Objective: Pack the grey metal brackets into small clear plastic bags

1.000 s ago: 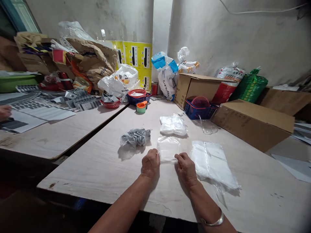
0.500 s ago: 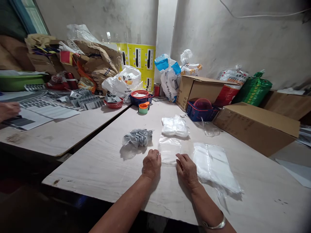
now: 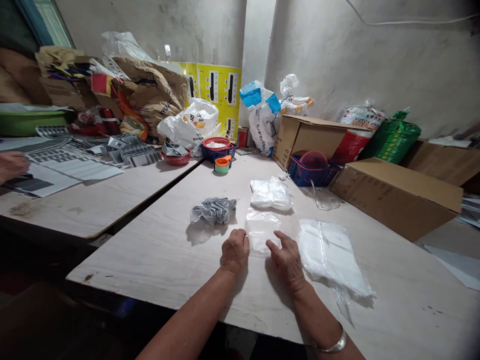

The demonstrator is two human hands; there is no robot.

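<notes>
My left hand rests on the pale wooden tabletop at the left edge of a clear plastic bag, its fingers curled down and partly hidden. My right hand lies with fingers spread, its fingertips at the bag's lower right edge. To the right of it is a flat pack of white sheets in clear plastic. Farther up lies a white packet. Left of the bag sits a grey bundle in plastic.
A co-worker's hand lies on printed sheets on the neighbouring table. A cardboard box stands at the right. Farther back are a blue basket, orange and green tape rolls, and sacks along the wall.
My right hand's fingers have spread and shifted slightly left against the bag. My left hand has moved slightly up the table. The co-worker's hand has shifted a little.
</notes>
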